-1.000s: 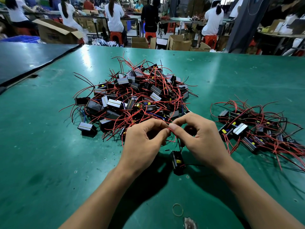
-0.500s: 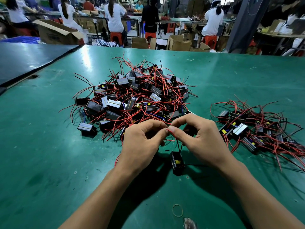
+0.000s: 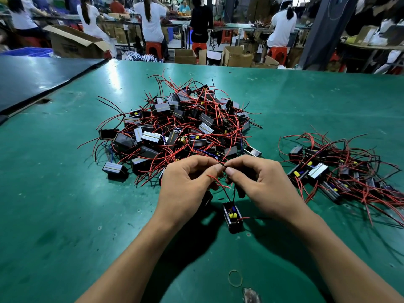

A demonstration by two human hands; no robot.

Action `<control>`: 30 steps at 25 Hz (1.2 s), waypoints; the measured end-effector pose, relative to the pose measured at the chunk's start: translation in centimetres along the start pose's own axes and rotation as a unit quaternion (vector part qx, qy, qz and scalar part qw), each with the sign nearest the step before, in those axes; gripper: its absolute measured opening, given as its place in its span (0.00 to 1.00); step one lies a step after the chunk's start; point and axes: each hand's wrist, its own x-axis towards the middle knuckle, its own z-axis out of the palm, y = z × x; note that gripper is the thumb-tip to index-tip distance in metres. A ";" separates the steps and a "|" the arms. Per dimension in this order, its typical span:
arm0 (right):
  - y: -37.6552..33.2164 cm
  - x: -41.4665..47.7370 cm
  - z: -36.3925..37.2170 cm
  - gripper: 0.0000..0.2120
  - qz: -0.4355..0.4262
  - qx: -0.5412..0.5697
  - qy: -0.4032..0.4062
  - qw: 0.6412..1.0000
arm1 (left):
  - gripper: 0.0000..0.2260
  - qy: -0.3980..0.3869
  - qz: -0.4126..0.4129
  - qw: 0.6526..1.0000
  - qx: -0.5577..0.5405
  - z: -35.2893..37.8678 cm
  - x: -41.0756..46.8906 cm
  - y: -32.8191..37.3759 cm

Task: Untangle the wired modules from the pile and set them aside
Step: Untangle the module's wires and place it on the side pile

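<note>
head view. we see a green bench [image 3: 54,204] with the main pile [image 3: 181,132] of black modules and red wires at its middle, toward the far edge. a smaller set-aside bunch [image 3: 341,173] lies by the right edge, well apart from the pile.

left hand [image 3: 185,184] and right hand [image 3: 262,186] meet just in front of the pile's near side. both are curled, thumb and forefinger pinching the thin leads [image 3: 220,184], red and black, with the fingertips nearly touching each other.

one module [image 3: 232,217] sits below and between the hands, toward the near edge, apart from the pile. its long axis runs near-to-far, tipped slightly to the left at the far end. the open face is up, with yellow and blue parts showing inside. the leads leave its far end and climb to the pinching fingers; another red lead sticks out to the right at its near end. we cannot tell if it rests on the bench or hangs just above it.

a rubber band [image 3: 235,278] lies flat near the near edge. a dark sheet [image 3: 32,77] covers the far left corner. beyond the far edge are a cardboard box [image 3: 74,42] and seated workers [image 3: 150,22], backs to us.
</note>
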 end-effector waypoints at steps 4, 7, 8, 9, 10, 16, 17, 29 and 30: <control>-0.3 -0.1 0.1 0.04 0.002 0.008 -0.008 1.000 | 0.02 0.000 -0.007 1.000 -0.005 -0.1 0.0 0.1; -0.5 -0.2 0.1 0.04 -0.017 -0.007 0.002 1.000 | 0.01 -0.003 0.008 1.000 0.014 -0.1 -0.1 0.1; -0.5 -0.2 0.1 0.04 -0.022 -0.014 0.015 1.000 | 0.02 -0.003 0.023 0.999 0.036 0.0 -0.2 0.0; -0.6 -0.2 0.1 0.03 -0.025 -0.015 0.029 0.999 | 0.02 -0.003 0.039 0.998 0.056 0.1 -0.3 0.0; -0.7 -0.2 0.1 0.03 -0.031 -0.015 0.044 0.998 | 0.02 -0.003 0.054 0.996 0.071 0.1 -0.4 -0.1; -1.1 -0.2 0.2 0.07 -0.046 -0.024 0.079 0.996 | 0.05 -0.017 0.111 0.987 0.116 0.2 -0.6 -0.1; -1.1 -0.1 0.1 0.09 -0.023 -0.006 0.068 0.997 | 0.05 -0.015 0.124 0.985 0.121 0.2 -0.6 -0.1; -0.7 0.0 -0.7 0.02 -0.044 -0.011 0.013 0.999 | 0.03 0.011 0.063 0.995 0.082 0.1 -0.2 -0.2; -0.5 0.1 -0.7 0.03 -0.085 -0.048 0.022 0.995 | 0.03 0.009 0.054 0.995 0.079 0.0 -0.1 -0.1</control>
